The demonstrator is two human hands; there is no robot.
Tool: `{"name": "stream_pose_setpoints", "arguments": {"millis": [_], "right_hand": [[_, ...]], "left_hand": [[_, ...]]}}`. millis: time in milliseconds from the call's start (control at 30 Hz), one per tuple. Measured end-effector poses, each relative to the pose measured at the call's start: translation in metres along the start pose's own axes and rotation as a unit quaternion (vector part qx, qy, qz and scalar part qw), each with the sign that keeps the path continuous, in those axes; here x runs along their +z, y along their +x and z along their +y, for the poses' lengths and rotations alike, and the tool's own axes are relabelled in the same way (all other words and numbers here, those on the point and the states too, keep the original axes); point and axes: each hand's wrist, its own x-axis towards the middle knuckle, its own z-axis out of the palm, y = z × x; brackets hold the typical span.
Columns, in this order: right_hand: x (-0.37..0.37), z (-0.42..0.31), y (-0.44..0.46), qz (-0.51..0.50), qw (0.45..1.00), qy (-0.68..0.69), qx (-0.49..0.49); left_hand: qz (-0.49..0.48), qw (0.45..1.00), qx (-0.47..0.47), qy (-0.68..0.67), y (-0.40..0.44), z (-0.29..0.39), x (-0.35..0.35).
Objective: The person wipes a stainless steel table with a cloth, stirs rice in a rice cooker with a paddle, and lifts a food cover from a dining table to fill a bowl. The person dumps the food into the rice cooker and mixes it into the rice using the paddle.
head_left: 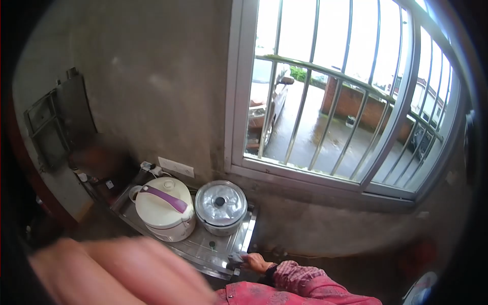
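Observation:
My right hand [257,263], in a red patterned sleeve, is at the front right corner of a metal-topped stand [198,254]. Its fingers are closed on a grey cloth [237,257] that touches the stand's surface. Close to the camera, my left hand [127,272] fills the lower left, large and smeared; how its fingers are set cannot be made out. A white rice cooker [165,223] with a purple lid handle [162,198] stands on the top. Beside it is a lidded metal pot [221,203] with a black knob.
A power strip [151,169] with a plug lies behind the cooker, below a white wall socket [176,166]. A barred window [325,175] is above to the right. At the left hangs a grey metal box [76,101]. Someone's dark, blurred shape cannot be confirmed there.

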Motion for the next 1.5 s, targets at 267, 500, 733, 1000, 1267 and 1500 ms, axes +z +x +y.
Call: {"name": "stream_pose_setpoints", "arguments": {"millis": [267, 500, 733, 1000, 1267, 1500], "right_hand": [[-0.004, -0.019, 0.0, 0.027, 0.998, 0.027, 0.042], [-0.001, -0.022, -0.003, 0.033, 0.998, 0.031, 0.048], [-0.005, -0.022, -0.002, 0.03, 0.997, 0.046, 0.044], [-0.003, -0.02, -0.005, 0.042, 0.998, 0.033, 0.031], [0.011, -0.026, -0.011, 0.152, 0.988, 0.034, -0.001], [0.018, -0.023, -0.011, 0.14, 0.988, 0.044, 0.037]], "left_hand": [[0.043, 0.986, 0.068, 0.145, 0.015, -0.002, 0.01], [0.055, 0.972, 0.057, 0.219, 0.03, -0.018, 0.014], [0.064, 0.96, 0.053, 0.266, 0.035, -0.024, 0.016], [0.087, 0.941, 0.042, 0.323, 0.041, -0.028, 0.02], [0.109, 0.926, 0.04, 0.36, 0.045, -0.03, 0.022], [0.117, 0.919, 0.037, 0.376, 0.045, -0.034, 0.019]]}}
